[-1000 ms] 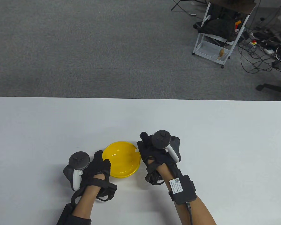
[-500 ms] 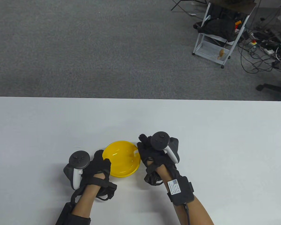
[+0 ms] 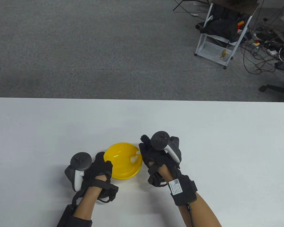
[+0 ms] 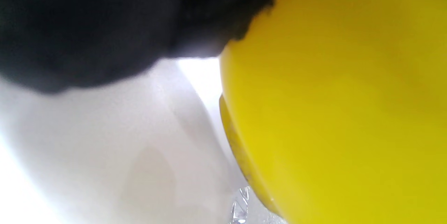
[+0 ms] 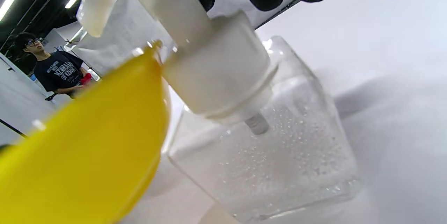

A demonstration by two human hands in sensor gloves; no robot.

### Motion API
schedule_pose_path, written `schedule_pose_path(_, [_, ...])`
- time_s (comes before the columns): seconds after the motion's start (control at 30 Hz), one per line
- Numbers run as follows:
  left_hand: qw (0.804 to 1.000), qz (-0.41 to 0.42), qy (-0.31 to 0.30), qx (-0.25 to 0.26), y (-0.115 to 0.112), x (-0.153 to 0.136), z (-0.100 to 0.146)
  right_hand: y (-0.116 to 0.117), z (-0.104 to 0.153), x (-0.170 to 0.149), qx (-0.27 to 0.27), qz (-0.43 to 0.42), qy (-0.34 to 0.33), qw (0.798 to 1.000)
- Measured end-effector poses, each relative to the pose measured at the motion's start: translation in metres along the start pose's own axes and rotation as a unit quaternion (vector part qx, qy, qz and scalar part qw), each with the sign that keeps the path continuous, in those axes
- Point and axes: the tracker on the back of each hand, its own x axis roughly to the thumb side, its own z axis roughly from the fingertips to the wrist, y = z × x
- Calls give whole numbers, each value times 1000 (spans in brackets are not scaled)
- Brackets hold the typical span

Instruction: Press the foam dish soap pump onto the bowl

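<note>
A yellow bowl (image 3: pixel 123 160) sits on the white table (image 3: pixel 203 141) near the front edge. My left hand (image 3: pixel 100 165) holds its left rim; in the left wrist view the bowl's outer wall (image 4: pixel 331 112) fills the right side. My right hand (image 3: pixel 153 153) presses down on the white pump head (image 5: pixel 195 42) of a clear square soap bottle (image 5: pixel 272 154) that stands just right of the bowl (image 5: pixel 87 154). The pump's nozzle (image 5: pixel 94 11) reaches over the bowl's rim. A white blob of foam (image 3: pixel 133 159) lies inside the bowl at its right side.
Grey carpet lies beyond the table's far edge. A white wire rack (image 3: pixel 217 35) with dark items and a tangle of cables (image 3: pixel 267 47) stand at the far right. A person in a dark T-shirt (image 5: pixel 56 70) shows in the right wrist view's background.
My right hand has pushed down slightly on the pump, and a white blob of foam has appeared in the bowl under the nozzle. My left hand has stayed on the rim.
</note>
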Motion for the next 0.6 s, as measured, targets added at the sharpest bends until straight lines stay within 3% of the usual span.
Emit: schedule_pose_path(0.6, [1000, 9, -2, 4, 0, 0, 0, 6, -2, 1, -9, -4, -8, 1000])
